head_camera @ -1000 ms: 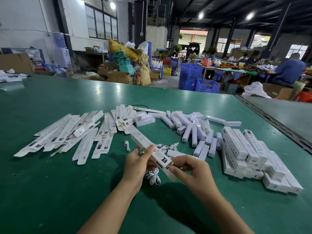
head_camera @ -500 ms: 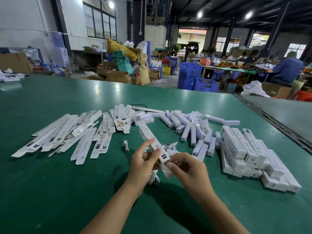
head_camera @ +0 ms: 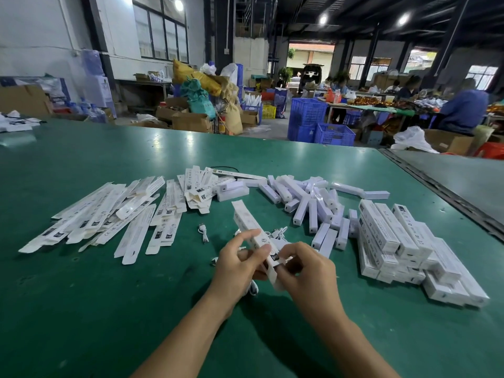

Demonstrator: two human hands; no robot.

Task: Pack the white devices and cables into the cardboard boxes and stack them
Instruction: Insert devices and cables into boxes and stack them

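Cardboard box (head_camera: pixel 246 223): left hand (head_camera: pixel 237 266) and right hand (head_camera: pixel 308 271) pinch its near end, fingers curled.

We stand at a broad green-topped work table (head_camera: pixel 109 296). Beyond it we see stacked blue plastic crates (head_camera: pixel 306 117), brown cardboard cartons (head_camera: pixel 191 122), tall dark-framed windows (head_camera: pixel 163 34) in a white wall (head_camera: pixel 32 28), and round ceiling lamps (head_camera: pixel 323 19).

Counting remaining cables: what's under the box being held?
White cables lie on the green table beneath the box, with one loop showing below the left hand. The right hand and the box cover the rest, so no count is possible.
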